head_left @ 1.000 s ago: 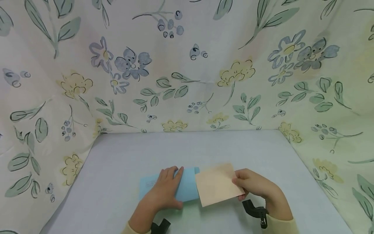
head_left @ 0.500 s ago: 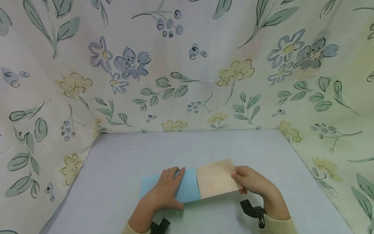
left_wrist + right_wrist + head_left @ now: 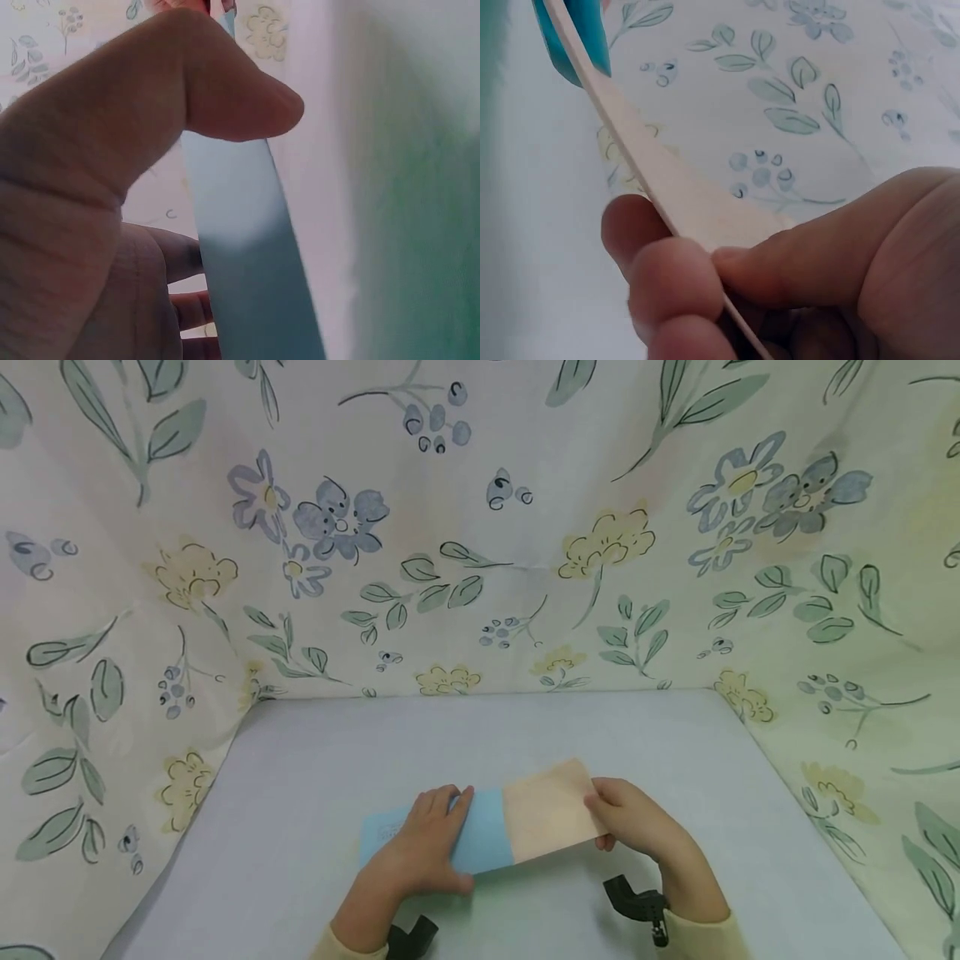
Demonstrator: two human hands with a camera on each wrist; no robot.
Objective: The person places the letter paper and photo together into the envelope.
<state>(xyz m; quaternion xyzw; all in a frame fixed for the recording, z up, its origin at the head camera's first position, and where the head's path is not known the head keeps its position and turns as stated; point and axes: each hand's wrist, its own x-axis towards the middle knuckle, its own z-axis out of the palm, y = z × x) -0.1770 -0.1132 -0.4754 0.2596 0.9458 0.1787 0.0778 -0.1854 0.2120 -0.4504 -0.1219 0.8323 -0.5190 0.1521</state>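
Observation:
My left hand (image 3: pixel 422 852) lies across a light-blue paper envelope (image 3: pixel 484 828) and grips it, thumb at the near edge and fingers toward the far one. Small print shows at the envelope's left end; the hand covers its middle. At its right end the peach card (image 3: pixel 551 810) enters the open mouth, and the inserted part is hidden. The right hand (image 3: pixel 633 817) pinches the card's right edge between thumb and fingers. In the right wrist view, blue paper (image 3: pixel 592 37) shows on both sides of the card's far end.
A white table (image 3: pixel 480 735) lies beneath both hands. Floral cloth (image 3: pixel 480 527) hangs behind it and along both sides. Black wrist mounts (image 3: pixel 637 906) sit below the hands.
The right hand has moved left and slightly away, bringing the card from in front of the envelope into line with its mouth and somewhat inside. The left hand has stayed nearly still.

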